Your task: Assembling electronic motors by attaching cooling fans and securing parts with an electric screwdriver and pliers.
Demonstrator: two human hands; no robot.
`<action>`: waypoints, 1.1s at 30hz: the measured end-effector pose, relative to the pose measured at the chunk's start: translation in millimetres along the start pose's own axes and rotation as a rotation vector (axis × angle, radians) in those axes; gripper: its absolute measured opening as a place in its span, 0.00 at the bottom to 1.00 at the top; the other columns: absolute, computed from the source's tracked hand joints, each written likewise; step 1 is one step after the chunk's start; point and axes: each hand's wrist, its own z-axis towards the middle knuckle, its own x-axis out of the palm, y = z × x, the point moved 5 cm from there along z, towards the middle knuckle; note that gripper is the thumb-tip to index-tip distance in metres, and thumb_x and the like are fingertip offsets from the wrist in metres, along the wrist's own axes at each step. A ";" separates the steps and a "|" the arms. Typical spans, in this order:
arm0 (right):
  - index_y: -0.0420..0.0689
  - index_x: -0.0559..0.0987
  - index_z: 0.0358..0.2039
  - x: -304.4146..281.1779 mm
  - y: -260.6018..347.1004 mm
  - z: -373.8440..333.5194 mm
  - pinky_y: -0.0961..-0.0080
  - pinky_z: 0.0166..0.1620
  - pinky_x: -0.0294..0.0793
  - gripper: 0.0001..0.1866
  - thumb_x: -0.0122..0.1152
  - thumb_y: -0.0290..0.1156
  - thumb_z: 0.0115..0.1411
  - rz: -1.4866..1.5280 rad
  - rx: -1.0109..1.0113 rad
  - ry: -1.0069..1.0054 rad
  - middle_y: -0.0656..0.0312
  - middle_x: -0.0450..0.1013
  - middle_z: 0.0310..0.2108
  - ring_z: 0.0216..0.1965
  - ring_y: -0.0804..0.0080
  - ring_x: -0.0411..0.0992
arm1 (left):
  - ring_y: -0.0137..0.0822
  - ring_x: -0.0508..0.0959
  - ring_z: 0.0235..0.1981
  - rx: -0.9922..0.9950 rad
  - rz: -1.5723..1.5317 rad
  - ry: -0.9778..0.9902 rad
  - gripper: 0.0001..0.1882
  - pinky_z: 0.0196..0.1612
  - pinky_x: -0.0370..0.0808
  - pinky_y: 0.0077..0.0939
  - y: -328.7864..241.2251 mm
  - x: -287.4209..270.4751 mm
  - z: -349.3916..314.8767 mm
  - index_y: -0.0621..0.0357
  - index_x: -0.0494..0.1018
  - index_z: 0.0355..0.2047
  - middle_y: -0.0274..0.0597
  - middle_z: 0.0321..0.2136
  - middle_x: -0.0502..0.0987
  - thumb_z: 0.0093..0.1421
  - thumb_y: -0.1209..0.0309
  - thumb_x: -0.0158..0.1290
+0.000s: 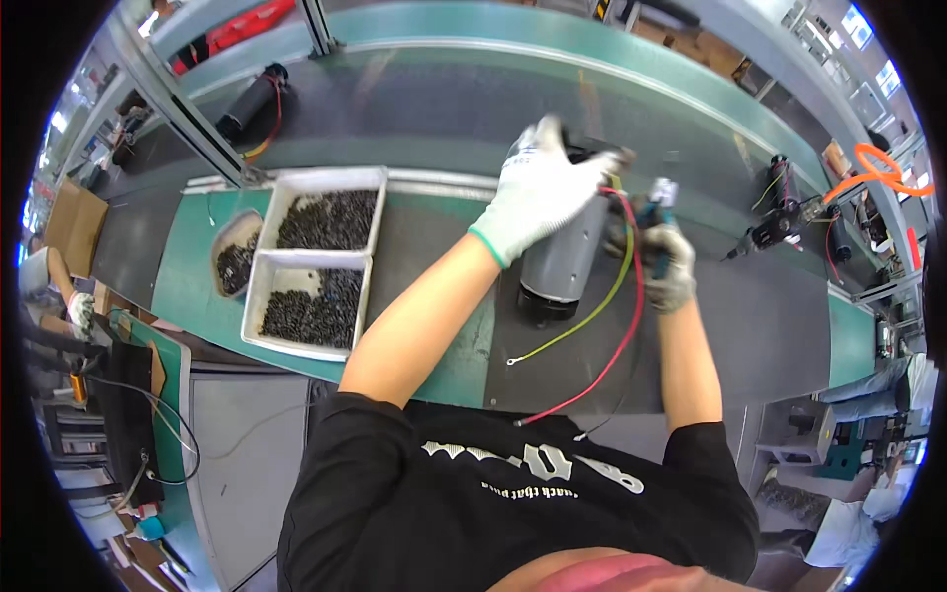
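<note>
A grey cylindrical motor (564, 252) with black ends lies at a slant on the dark bench in front of me. My left hand (538, 187), in a white knit glove, grips its far end, the fingertips smeared by motion. Red, yellow-green and black wires run from that end toward my body; the red wire (631, 340) and yellow-green wire (572, 333) end in small terminals. To the right of the motor, my right hand (671, 266), in a greyish glove, is closed around a hand tool (663, 197) with teal on its handle; blur hides its exact kind.
White bins (258, 301) of small black parts and a smaller tub (219, 259) stand at left. Another motor (254, 104) lies on the conveyor (434, 109) behind. A power driver (774, 232) and orange coiled hose (878, 168) are at right. Other people work at both sides.
</note>
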 end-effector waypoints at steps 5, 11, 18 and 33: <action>0.39 0.71 0.48 16.7 66.4 -81.3 0.69 0.44 0.72 0.30 0.58 0.25 0.39 -0.630 -0.159 0.114 0.55 0.71 0.39 0.39 0.66 0.72 | 0.51 0.77 0.41 0.575 -0.487 -0.021 0.43 0.44 0.76 0.38 -49.0 -26.2 -72.0 0.64 0.68 0.48 0.52 0.41 0.74 0.33 0.57 0.74; 0.30 0.78 0.41 87.7 134.8 -100.1 0.73 0.45 0.71 0.25 0.51 0.21 0.37 -1.692 -0.489 0.203 0.50 0.73 0.37 0.38 0.63 0.72 | 0.47 0.78 0.43 0.923 -0.534 -0.111 0.43 0.44 0.78 0.35 -64.7 -44.4 -99.0 0.63 0.71 0.48 0.49 0.42 0.75 0.30 0.59 0.74; 0.31 0.77 0.45 58.4 140.7 -127.3 0.71 0.50 0.71 0.23 0.52 0.22 0.45 -1.539 -0.259 0.044 0.49 0.73 0.43 0.44 0.62 0.73 | 0.54 0.74 0.48 0.871 -0.601 0.054 0.45 0.47 0.75 0.42 -55.9 -43.0 -106.0 0.65 0.70 0.50 0.57 0.50 0.70 0.31 0.57 0.73; 0.41 0.71 0.57 -45.4 90.2 -48.1 0.68 0.55 0.70 0.28 0.65 0.32 0.55 -1.754 -0.716 -0.418 0.51 0.71 0.53 0.55 0.61 0.70 | 0.48 0.75 0.48 0.847 -0.316 0.282 0.49 0.51 0.72 0.37 -61.0 -55.0 -107.8 0.69 0.69 0.49 0.56 0.50 0.72 0.28 0.54 0.77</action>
